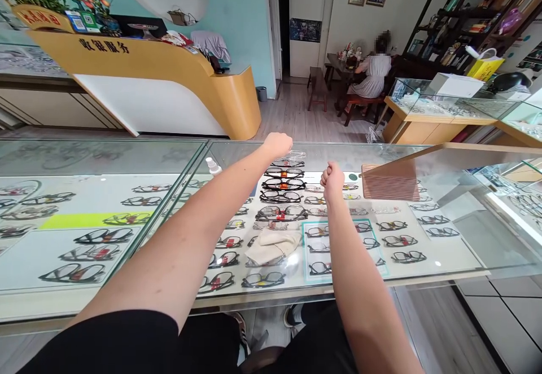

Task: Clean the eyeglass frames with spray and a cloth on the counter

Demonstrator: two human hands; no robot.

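My left hand [278,144] is closed at the far end of a column of eyeglasses on the glass counter [237,302]. A clear frame [297,155] lies against or just beside its fingers; what the fingers grip is hidden. Nearer to me in the column are dark glasses with an orange tag [283,184] and larger glasses with a red tag [281,214]. My right hand [332,179] makes a fist above the counter, right of the column, with nothing visible in it. A cream cloth [275,247] lies crumpled on the glass at the near end of the column.
A white spray bottle [213,166] stands left of my left forearm. A wooden board [390,181] is right of my right hand. More glasses show in the display cases. Beyond are a cashier desk [148,64] and a person [375,72] seated at a table.
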